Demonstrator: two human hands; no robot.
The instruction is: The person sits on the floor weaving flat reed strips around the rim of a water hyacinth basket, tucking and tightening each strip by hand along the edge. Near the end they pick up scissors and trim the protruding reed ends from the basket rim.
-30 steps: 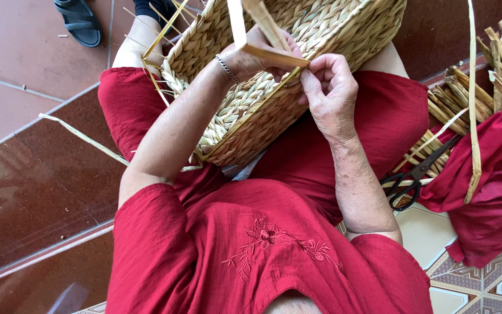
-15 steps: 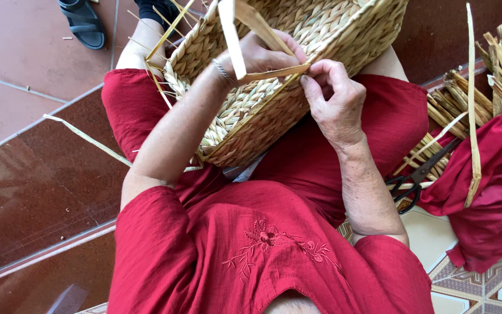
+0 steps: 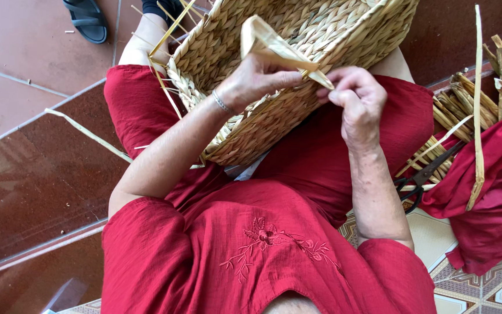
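A woven straw basket [image 3: 274,110] rests tilted on my lap, its side turned toward me. A flat pale straw strip [image 3: 271,43] loops up from the basket rim. My left hand [image 3: 254,78], with a thin bracelet at the wrist, grips this strip against the basket's edge. My right hand [image 3: 352,96] pinches the strip's end just to the right, fingers closed on it. Loose strands [image 3: 164,40] stick out from the basket's left corner.
Black scissors [image 3: 422,177] lie on the floor at my right, beside a bundle of dried straw stalks [image 3: 472,110] and a red cloth [image 3: 495,203]. A dark sandal [image 3: 85,20] sits on the reddish tiles at top left. One long loose strand [image 3: 88,134] lies across my left side.
The basket has shifted slightly on my lap. Both hands have pulled the straw strip over, so its loop now bends toward the right hand at the rim.
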